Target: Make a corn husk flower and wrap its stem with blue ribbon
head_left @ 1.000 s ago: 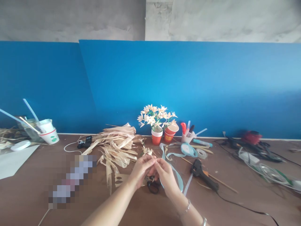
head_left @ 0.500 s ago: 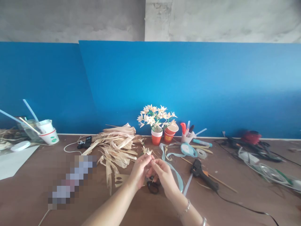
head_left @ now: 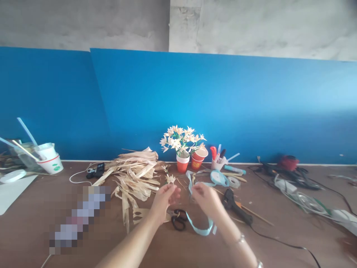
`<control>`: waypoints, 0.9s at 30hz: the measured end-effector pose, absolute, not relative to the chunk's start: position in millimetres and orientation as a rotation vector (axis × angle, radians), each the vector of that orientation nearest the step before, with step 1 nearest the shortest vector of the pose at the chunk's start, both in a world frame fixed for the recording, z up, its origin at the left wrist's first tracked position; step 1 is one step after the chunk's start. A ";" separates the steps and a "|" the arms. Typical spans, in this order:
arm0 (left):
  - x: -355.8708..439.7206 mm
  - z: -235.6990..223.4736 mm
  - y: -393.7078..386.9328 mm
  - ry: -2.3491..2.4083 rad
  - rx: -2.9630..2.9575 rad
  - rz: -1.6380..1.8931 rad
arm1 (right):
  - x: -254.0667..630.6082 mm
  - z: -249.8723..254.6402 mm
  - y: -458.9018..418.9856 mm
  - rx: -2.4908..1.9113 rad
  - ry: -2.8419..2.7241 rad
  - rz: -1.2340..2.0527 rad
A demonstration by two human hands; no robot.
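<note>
flower (head_left: 170, 179) just at fingertips of left hand (head_left: 165, 199), cannot tell if clamped. right hand (head_left: 205, 195) apart from left, fingers bunched near blue ribbon (head_left: 202, 232), grip unclear. scissors (head_left: 176, 216) on table (head_left: 173, 253) between forearms.

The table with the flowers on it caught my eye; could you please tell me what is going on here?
A person is at the table, the left hand and right hand apart above it. A pale flower shows just beyond the left one, though whether it is held is unclear. The right hand is near a blue ribbon; I cannot tell whether it grips anything. Scissors lie on the table. A bunch of flowers stands in paper cups by the blue panel, with dry leaves to its left.
</note>
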State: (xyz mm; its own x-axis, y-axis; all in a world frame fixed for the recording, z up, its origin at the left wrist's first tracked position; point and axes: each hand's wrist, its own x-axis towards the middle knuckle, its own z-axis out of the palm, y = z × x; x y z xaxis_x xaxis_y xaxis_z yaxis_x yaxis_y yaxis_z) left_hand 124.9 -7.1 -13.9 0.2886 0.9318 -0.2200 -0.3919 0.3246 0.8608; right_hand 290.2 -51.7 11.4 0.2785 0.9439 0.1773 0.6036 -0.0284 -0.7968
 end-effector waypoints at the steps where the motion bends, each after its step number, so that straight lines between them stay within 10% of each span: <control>1: 124.3 -12.8 -7.7 0.860 0.794 0.988 | 309.4 18.5 -55.5 -1.888 -1.431 0.399; 10: 128.5 -13.2 -9.2 0.795 0.671 0.936 | 394.2 -2.7 -102.7 -2.849 -1.348 0.054; 19: 126.3 -11.3 -7.1 0.786 0.694 0.951 | 392.2 1.5 -92.1 -2.444 -1.258 -0.071; 27: 126.5 -8.0 -4.8 0.853 0.789 0.971 | 317.6 19.5 -74.0 -1.612 -1.300 0.659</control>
